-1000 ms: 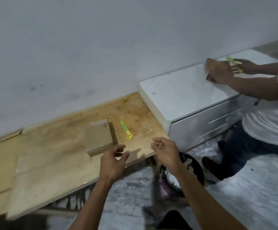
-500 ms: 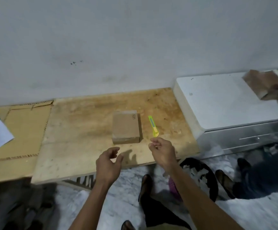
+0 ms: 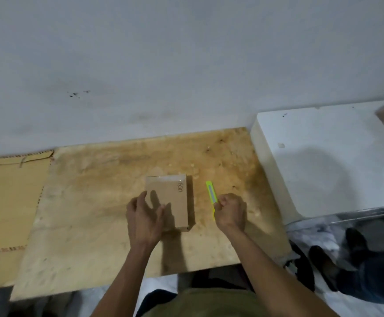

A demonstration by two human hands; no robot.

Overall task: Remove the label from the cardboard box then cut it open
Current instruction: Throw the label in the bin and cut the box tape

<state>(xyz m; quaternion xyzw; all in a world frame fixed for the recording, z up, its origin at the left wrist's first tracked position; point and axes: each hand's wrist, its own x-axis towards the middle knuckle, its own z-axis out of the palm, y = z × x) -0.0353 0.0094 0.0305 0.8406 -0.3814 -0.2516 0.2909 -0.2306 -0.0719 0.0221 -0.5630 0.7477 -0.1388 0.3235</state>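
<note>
The cardboard box (image 3: pixel 170 200) lies on the counter (image 3: pixel 94 213), near its middle. The cutter (image 3: pixel 210 195) lies just to the right of the box. The left hand (image 3: pixel 144 219) is over the near left corner of the box; the right hand (image 3: pixel 231 211) is at the near end of the cutter. The wall (image 3: pixel 163 65) is behind the counter, and a cabinet (image 3: pixel 323 161) stands at the right of it.

Both bare forearms reach forward from the bottom of the view, converging slightly over the tabletop (image 3: pixel 94 225). The left hand (image 3: pixel 145 217) is spread, palm down, fingers splayed and slightly curled, lying over the near-left part of the cardboard box (image 3: pixel 175 197). The right hand (image 3: pixel 231 210) sits just right of the box, curled into a loose fist, knuckles up, its fingers closed around the near end of the yellow cutter (image 3: pixel 211 193).
</note>
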